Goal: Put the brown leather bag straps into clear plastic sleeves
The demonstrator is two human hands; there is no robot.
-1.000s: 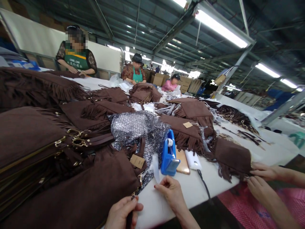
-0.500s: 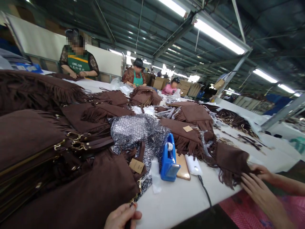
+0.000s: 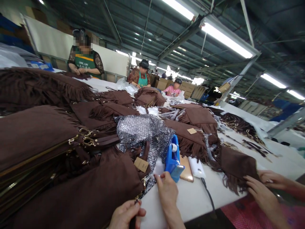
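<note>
My left hand (image 3: 127, 214) is closed around a dark brown strap (image 3: 132, 222) at the front edge of the table, just below a gold clasp (image 3: 137, 199). That clasp sits at the corner of a brown suede-like bag (image 3: 95, 187) lying on its side, with a tan paper tag (image 3: 141, 164) on top. To the right of the bag, my right hand (image 3: 168, 190) pinches the near end of a small translucent white piece (image 3: 158, 167) between thumb and fingertips. A blue tape dispenser (image 3: 173, 162) stands right beside those fingers.
Brown fringed bags (image 3: 35, 136) are heaped at left and across the table (image 3: 190, 197). Patterned black-and-white wrapping (image 3: 140, 130) lies centrally. A gold phone (image 3: 187, 170) and a white device (image 3: 196, 167) with a cable are near the dispenser. At right, a co-worker's hands (image 3: 264, 194) touch a fringed bag (image 3: 238, 162).
My right hand has come into view from below and taken the near end of the white piece. My left hand keeps its grip on the strap. The view has shifted slightly left.
</note>
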